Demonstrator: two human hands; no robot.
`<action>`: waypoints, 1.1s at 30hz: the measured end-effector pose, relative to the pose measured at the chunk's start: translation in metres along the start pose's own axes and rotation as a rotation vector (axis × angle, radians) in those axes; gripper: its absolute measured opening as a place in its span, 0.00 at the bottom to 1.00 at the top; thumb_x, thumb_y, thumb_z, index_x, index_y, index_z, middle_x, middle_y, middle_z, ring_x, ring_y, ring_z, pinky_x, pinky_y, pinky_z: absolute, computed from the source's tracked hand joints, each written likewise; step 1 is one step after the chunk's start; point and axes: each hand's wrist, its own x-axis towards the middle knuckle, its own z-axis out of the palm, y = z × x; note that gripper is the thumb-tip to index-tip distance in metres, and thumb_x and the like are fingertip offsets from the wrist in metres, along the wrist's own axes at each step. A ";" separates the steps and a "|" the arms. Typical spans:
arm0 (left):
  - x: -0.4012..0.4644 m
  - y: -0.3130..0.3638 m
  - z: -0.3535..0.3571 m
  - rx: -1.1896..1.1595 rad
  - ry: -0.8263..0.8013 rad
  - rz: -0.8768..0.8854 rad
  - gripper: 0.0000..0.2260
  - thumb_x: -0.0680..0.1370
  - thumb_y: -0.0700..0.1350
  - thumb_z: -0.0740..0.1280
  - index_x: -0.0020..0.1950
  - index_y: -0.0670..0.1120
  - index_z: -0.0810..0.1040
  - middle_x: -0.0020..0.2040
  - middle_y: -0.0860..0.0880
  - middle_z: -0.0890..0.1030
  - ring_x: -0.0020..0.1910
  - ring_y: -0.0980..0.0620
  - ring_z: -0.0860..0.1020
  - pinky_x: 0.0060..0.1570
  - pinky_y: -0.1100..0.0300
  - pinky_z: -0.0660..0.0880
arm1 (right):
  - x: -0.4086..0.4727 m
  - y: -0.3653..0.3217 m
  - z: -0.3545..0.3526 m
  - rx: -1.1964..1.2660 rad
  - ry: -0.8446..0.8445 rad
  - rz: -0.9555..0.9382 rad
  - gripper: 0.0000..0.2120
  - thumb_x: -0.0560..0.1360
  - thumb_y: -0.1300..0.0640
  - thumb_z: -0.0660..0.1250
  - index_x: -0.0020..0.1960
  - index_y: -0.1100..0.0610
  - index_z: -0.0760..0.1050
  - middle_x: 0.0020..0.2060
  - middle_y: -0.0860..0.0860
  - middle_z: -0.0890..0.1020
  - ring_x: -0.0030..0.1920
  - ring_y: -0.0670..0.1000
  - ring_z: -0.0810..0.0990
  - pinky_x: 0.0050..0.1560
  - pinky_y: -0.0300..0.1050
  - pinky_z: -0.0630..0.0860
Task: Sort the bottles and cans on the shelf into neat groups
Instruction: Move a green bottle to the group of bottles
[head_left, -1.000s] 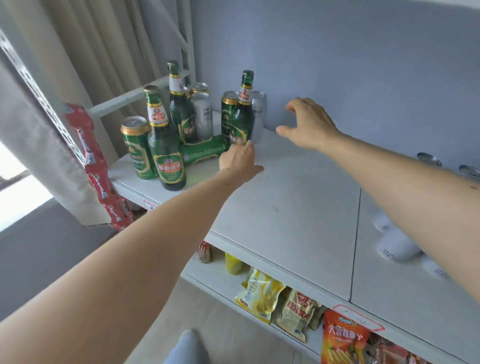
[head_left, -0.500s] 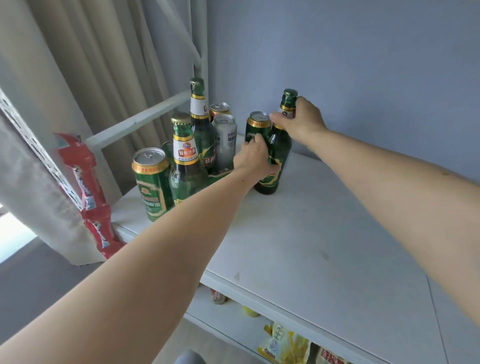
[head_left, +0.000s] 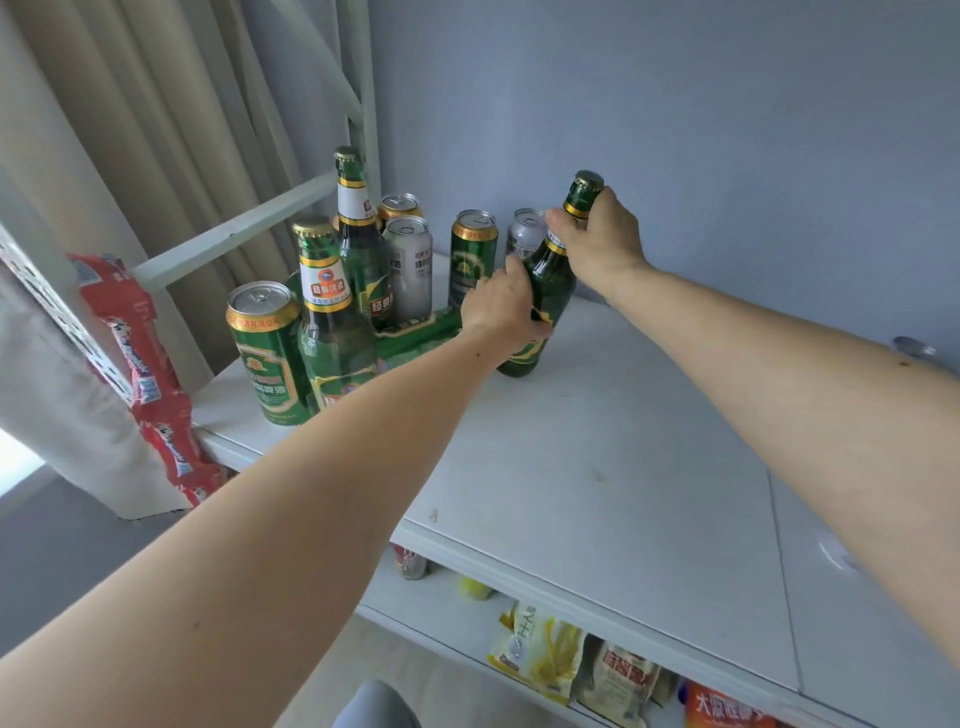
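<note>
Front green bottle (head_left: 332, 332) carried a red neck-label band reading 经典, the remaining characters too blurred to make out; the taller bottle (head_left: 362, 249) behind it showed 经 on its lower label. Green can (head_left: 267, 353) at the shelf's front corner bore Chinese characters ending in 啤酒, and an orange snack packet (head_left: 727, 709) on the lower shelf began with 大, the rest unclear

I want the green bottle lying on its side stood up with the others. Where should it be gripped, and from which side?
Grip the lying bottle around its body from above, near the end the left hand now covers. It lies flat on the shelf, wedged behind the standing bottles, so the near side is blocked; its neck is hidden.
</note>
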 end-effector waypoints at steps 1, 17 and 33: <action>-0.007 0.009 -0.003 -0.016 -0.018 0.010 0.32 0.67 0.54 0.77 0.60 0.43 0.63 0.55 0.44 0.77 0.55 0.43 0.77 0.45 0.51 0.72 | -0.006 0.002 -0.011 -0.008 0.001 -0.006 0.20 0.78 0.47 0.63 0.60 0.62 0.69 0.55 0.55 0.78 0.54 0.54 0.77 0.51 0.45 0.72; -0.161 0.192 0.003 -0.058 -0.164 0.115 0.33 0.60 0.62 0.77 0.56 0.49 0.68 0.48 0.53 0.73 0.46 0.51 0.72 0.41 0.56 0.70 | -0.136 0.083 -0.223 -0.068 -0.064 -0.015 0.18 0.75 0.43 0.63 0.53 0.59 0.73 0.49 0.53 0.79 0.53 0.53 0.78 0.56 0.50 0.76; -0.259 0.354 0.058 -0.034 -0.337 0.441 0.35 0.60 0.64 0.76 0.59 0.49 0.68 0.48 0.53 0.74 0.45 0.51 0.74 0.41 0.57 0.71 | -0.259 0.181 -0.384 -0.084 0.133 0.222 0.14 0.76 0.45 0.64 0.48 0.56 0.73 0.42 0.51 0.78 0.48 0.54 0.78 0.52 0.52 0.76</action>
